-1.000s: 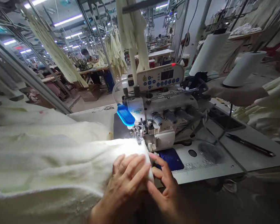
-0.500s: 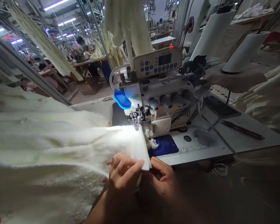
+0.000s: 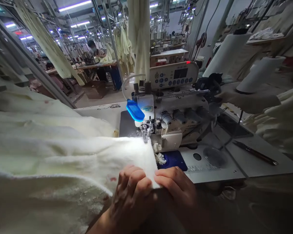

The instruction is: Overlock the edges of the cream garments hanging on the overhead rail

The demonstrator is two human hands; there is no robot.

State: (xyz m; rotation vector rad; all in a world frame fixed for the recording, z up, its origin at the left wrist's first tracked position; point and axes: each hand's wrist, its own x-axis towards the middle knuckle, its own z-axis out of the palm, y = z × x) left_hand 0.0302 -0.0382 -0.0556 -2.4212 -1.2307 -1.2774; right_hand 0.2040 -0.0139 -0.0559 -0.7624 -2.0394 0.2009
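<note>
at the near edge of the white sewing table point(image 3: 217, 172), your left hand point(image 3: 133, 188) grasps the soft, cream-white fleecy cloth point(image 3: 80, 154), its fingers curled over the edge; your right hand point(image 3: 177, 182) grips the same cloth at its near right corner, fingertips bent onto it, thumb hidden from view; the cloth spreads from the left across the table, its far right corner under the small silver metal presser foot point(image 3: 146, 136) of the white overlock sewing machine point(image 3: 183, 110); a bright lamp glow falls there, below the blue, rounded plastic shield point(image 3: 135, 111); just beyond your right fingers lie curled white fabric trimmings point(image 3: 160, 158) on a navy-blue flat plate point(image 3: 175, 160); a slim, dark, pointed tool point(image 3: 255, 152) rests farther right.
</note>
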